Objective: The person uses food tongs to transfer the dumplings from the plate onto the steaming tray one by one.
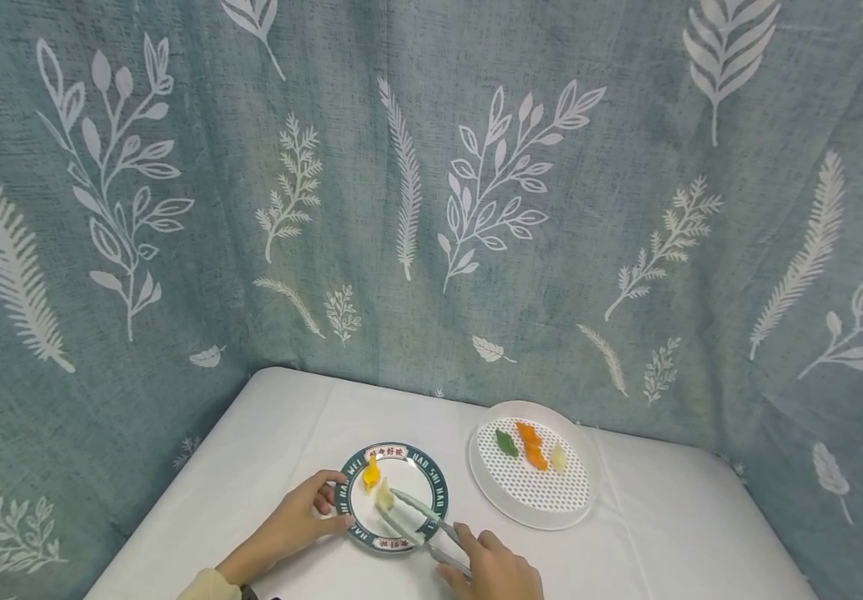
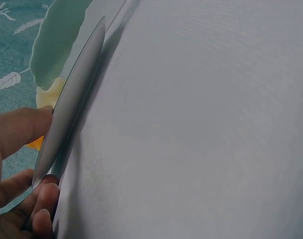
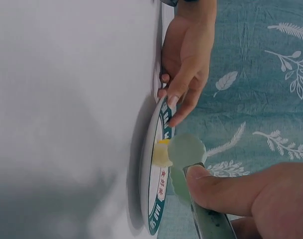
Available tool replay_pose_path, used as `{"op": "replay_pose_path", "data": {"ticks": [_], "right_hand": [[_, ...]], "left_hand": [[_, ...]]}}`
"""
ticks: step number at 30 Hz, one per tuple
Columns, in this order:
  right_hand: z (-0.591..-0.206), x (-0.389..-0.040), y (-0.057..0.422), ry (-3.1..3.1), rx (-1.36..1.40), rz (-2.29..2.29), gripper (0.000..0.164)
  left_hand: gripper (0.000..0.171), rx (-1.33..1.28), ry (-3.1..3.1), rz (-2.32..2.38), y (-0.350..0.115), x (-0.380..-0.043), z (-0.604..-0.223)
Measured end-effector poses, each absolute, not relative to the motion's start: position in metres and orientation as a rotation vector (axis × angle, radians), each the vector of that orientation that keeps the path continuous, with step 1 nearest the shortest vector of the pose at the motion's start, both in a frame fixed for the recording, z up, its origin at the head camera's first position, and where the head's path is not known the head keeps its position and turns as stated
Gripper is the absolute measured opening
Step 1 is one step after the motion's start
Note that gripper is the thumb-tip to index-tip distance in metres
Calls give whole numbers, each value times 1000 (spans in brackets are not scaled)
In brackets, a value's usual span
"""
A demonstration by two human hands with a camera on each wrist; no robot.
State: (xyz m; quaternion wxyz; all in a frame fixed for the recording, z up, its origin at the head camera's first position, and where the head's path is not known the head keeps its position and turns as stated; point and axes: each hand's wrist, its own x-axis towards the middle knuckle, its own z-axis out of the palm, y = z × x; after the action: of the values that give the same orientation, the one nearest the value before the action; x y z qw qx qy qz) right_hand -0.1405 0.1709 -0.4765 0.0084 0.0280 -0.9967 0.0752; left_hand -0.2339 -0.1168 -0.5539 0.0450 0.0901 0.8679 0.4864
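A pale yellow piece [image 1: 384, 493] sits on the round plate [image 1: 442, 492] at the tips of the tongs [image 1: 414, 505], whose arms stand a little apart; whether they pinch it, I cannot tell. The right hand [image 1: 499, 571] grips the tongs' handle; only the right wrist view shows the thumb pressed on its metal. The left hand [image 1: 303, 512] holds the plate's left rim, and its wrist view alone reveals the smooth, pale underside with fingertips curled beneath. Both wrist views show broad, rounded, pale-green tong ends, wavy-edged in the left one. The plate bears two pieces, the second a brighter yellow piece [image 1: 372, 475] farther left. Only the head view shows the white perforated tray [image 1: 587, 462], far right, holding four: one green piece [image 1: 506, 443], two orange pieces [image 1: 527, 433], one pale lump [image 1: 558, 458]. A leaf-patterned curtain [image 1: 363, 333] hangs behind the white tabletop [image 1: 589, 558].
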Motion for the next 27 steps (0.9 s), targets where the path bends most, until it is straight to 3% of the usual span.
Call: {"op": "replay_pose_path", "data": {"ticks": [11,27], "right_hand": [[-478,-139,168,-3085,84,82,56],[-494,-160,170,-3048,171,324,52]], "left_hand": [[68,238,2635,1495,-116,-233,-551],[68,254,2642,1491,-116,-232,-551]]}}
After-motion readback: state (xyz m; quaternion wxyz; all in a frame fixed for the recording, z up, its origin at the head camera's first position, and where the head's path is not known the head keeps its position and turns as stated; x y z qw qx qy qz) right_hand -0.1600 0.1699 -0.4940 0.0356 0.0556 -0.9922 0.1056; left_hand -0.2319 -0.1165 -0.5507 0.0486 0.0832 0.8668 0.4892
